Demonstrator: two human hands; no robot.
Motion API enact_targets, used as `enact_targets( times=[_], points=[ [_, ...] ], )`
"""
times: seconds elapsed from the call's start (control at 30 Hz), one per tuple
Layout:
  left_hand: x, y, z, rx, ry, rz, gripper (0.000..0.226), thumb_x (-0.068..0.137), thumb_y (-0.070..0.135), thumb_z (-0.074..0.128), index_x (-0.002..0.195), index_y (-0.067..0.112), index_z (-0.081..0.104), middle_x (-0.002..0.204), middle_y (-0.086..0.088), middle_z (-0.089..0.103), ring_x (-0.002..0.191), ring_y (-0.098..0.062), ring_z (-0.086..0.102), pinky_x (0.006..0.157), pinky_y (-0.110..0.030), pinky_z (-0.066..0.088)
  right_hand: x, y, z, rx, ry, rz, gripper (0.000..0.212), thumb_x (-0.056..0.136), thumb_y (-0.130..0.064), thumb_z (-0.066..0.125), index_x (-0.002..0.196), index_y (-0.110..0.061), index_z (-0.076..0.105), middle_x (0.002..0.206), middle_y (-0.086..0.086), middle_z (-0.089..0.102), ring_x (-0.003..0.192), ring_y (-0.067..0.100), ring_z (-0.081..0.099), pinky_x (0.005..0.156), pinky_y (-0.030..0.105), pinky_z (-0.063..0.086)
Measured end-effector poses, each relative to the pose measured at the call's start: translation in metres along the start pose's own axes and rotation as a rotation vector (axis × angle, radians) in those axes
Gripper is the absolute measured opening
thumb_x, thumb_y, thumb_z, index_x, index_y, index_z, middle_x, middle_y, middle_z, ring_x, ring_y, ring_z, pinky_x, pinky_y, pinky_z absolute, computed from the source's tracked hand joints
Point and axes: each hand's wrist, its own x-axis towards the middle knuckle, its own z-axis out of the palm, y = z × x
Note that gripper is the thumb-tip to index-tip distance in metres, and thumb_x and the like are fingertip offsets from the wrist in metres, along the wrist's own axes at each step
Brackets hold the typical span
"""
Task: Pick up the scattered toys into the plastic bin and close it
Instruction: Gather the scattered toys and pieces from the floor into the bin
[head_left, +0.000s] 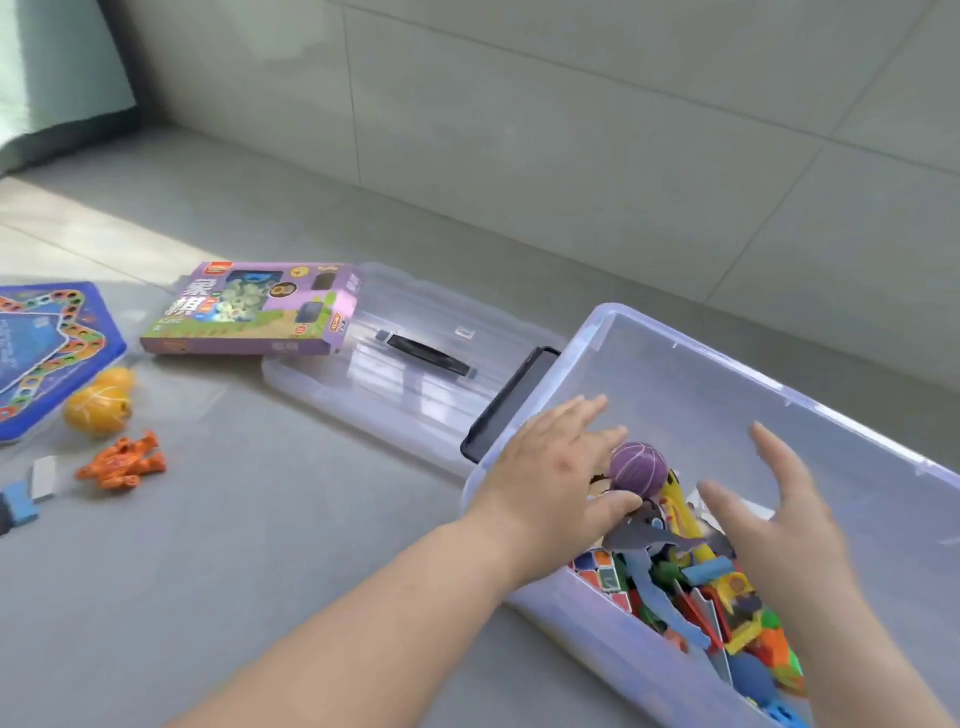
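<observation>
plastic bin (737, 379) on grey tile floor (260, 530) by wall (519, 130) | left hand (550, 473), right hand (784, 519): grips wide

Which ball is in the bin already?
The purple ball, beside the left hand. The orange ball lies out on the floor by the blue board.

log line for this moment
bin: part filled | left hand: open at purple ball | right hand: open | lid: on floor | outside: game box
</observation>
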Motion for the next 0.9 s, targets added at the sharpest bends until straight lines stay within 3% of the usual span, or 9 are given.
enact_targets(
  times=[0.1, 0.17, 0.2, 0.3, 0.37, 0.47, 0.6, 0.7, 0.9],
  points=[
    [-0.015, -0.029, -0.025, 0.002, 0.259, 0.11, 0.039, 0.076, 0.034, 0.047, 0.1, 0.011, 0.067, 0.101, -0.009, 0.07, 0.098, -0.009, 0.049, 0.087, -0.02, 0.036, -0.002, -0.02, 0.013, 0.037, -0.001, -0.101, 0.037, 0.09, -0.013, 0.055, 0.126, -0.019, 0.051, 0.127, 0.009, 0.053, 0.121, 0.024, 0.048, 0.096, 0.037, 0.042],
    [-0.036, -0.057, -0.048, 0.002, 0.328, 0.034, 0.031, 0.076, 0.029, 0.046, 0.093, 0.012, 0.065, 0.082, -0.003, 0.07, 0.084, -0.008, 0.048, 0.077, -0.022, 0.037, -0.009, -0.044, 0.029, 0.09, -0.045, -0.173, 0.014, 0.089, -0.008, 0.055, 0.094, -0.02, 0.06, 0.099, 0.006, 0.062, 0.09, 0.006, 0.061, 0.067, 0.018, 0.05],
    [-0.05, -0.071, -0.063, -0.023, 0.353, -0.045, 0.032, 0.075, 0.031, 0.044, 0.091, 0.012, 0.064, 0.077, 0.001, 0.068, 0.082, -0.008, 0.048, 0.072, -0.02, 0.038, -0.013, -0.056, 0.04, 0.098, -0.07, -0.217, 0.018, 0.088, -0.008, 0.056, 0.081, -0.024, 0.058, 0.088, 0.002, 0.065, 0.077, -0.002, 0.061, 0.057, 0.014, 0.05],
    [-0.1, -0.123, -0.107, -0.056, 0.387, -0.387, 0.044, 0.067, 0.048, 0.03, 0.083, 0.019, 0.059, 0.067, 0.017, 0.052, 0.075, -0.004, 0.047, 0.071, -0.023, 0.04, -0.03, -0.098, 0.085, 0.091, -0.189, -0.315, 0.031, 0.086, -0.005, 0.058, 0.065, -0.028, 0.055, 0.066, -0.009, 0.063, 0.057, -0.008, 0.058, 0.052, 0.004, 0.043],
    [-0.139, -0.161, -0.135, -0.07, 0.399, -0.599, 0.024, 0.074, 0.046, 0.039, 0.074, 0.025, 0.05, 0.069, 0.013, 0.052, 0.075, -0.01, 0.049, 0.071, -0.026, 0.039, -0.048, -0.131, 0.123, 0.06, -0.307, -0.354, 0.032, 0.085, -0.004, 0.059, 0.062, -0.027, 0.055, 0.058, -0.009, 0.063, 0.057, 0.001, 0.059, 0.053, 0.007, 0.042],
    [-0.204, -0.209, -0.169, -0.084, 0.446, -0.933, 0.023, 0.087, 0.019, 0.054, 0.069, 0.029, 0.044, 0.083, -0.003, 0.061, 0.084, -0.027, 0.057, 0.07, -0.029, 0.038, -0.075, -0.174, 0.183, -0.097, -0.468, -0.38, 0.03, 0.086, -0.009, 0.057, 0.065, -0.03, 0.054, 0.075, 0.004, 0.066, 0.069, 0.02, 0.059, 0.06, 0.022, 0.043],
    [-0.283, -0.247, -0.203, -0.181, 0.447, -1.2, 0.011, 0.089, 0.016, 0.051, 0.092, 0.017, 0.062, 0.1, -0.01, 0.067, 0.08, -0.023, 0.051, 0.069, -0.025, 0.034, -0.102, -0.218, 0.245, -0.462, -0.69, -0.404, 0.011, 0.09, -0.021, 0.053, 0.097, -0.028, 0.056, 0.1, -0.005, 0.055, 0.075, 0.007, 0.05, 0.057, 0.013, 0.038],
    [-0.317, -0.265, -0.221, -0.207, 0.362, -1.262, 0.021, 0.091, 0.018, 0.049, 0.107, 0.013, 0.062, 0.106, -0.007, 0.066, 0.083, -0.02, 0.051, 0.071, -0.024, 0.035, -0.115, -0.244, 0.27, -0.759, -0.861, -0.382, 0.035, 0.092, -0.027, 0.049, 0.127, -0.022, 0.048, 0.128, -0.003, 0.048, 0.106, 0.016, 0.052, 0.076, 0.021, 0.04],
    [-0.302, -0.297, -0.222, -0.27, 0.183, -1.317, 0.037, 0.095, 0.021, 0.04, 0.132, 0.017, 0.043, 0.136, -0.004, 0.047, 0.12, -0.02, 0.049, 0.092, -0.027, 0.038, -0.109, -0.261, 0.316, -0.884, -0.917, -0.528, 0.038, 0.094, -0.027, 0.047, 0.132, -0.023, 0.044, 0.137, -0.001, 0.044, 0.125, 0.017, 0.044, 0.099, 0.025, 0.037]
  ],
)
